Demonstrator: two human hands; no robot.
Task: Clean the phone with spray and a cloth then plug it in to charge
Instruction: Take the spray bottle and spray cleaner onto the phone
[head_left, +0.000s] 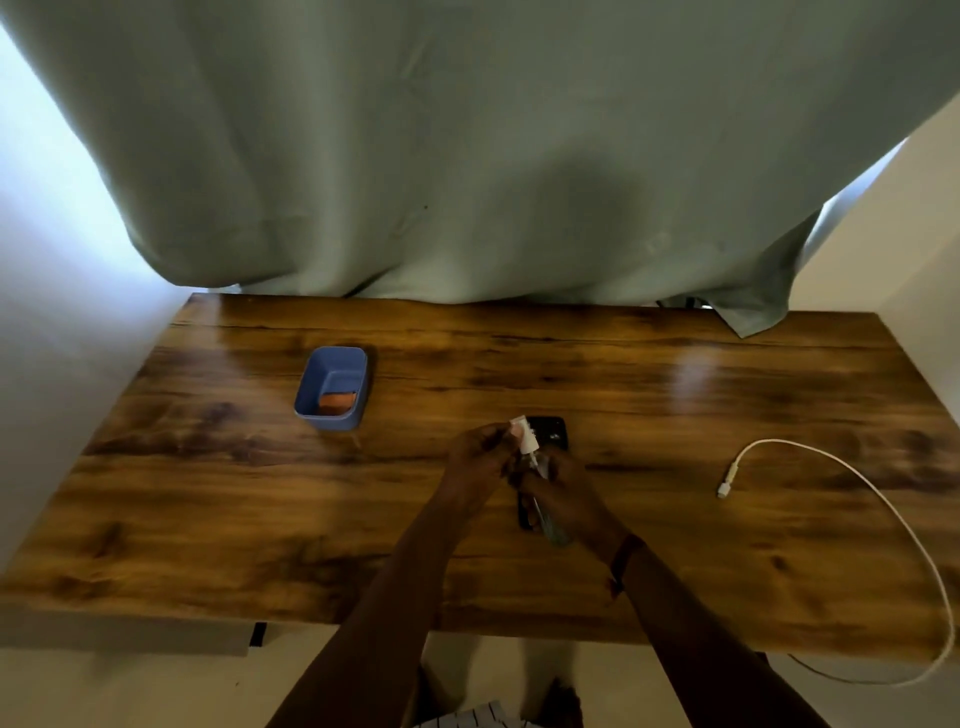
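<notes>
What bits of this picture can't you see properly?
Head view only:
Phone: middle hidden under the left hand, right hand and bottle.
Bottle: small and blurred; label unreadable.
Cloth: partly hidden by the box wall.
Cable: far end vanishes below the table edge.

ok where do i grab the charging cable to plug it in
Pinch the stiff white plug at the free end of the cable from above, across its long sides: it lies flat on the table and the rest is floppy.
</notes>
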